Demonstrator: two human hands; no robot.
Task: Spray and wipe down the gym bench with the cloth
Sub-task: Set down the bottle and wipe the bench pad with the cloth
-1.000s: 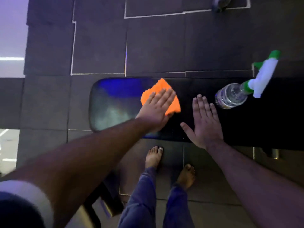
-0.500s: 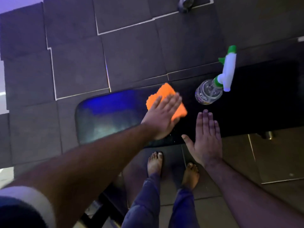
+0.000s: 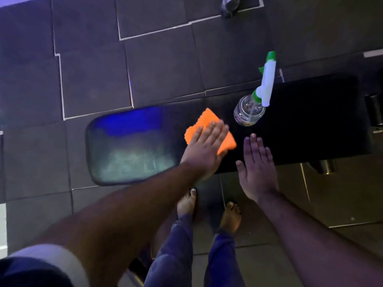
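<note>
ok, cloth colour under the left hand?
Orange cloth, clearest in the head view, flat under the left hand.

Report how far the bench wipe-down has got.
Spraying looks done: the spray bottle stands on the bench, set down. In hand: the left hand presses the orange cloth flat mid-bench; the right hand is open, empty. The dark stretch around the bottle likely remains.

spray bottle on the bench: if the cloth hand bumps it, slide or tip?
The spray bottle probably tips: it stands upright on the bench, with a tall trigger head over a narrow clear body. It looks nearly empty, so likely light. The left hand wiping the cloth is close.
</note>
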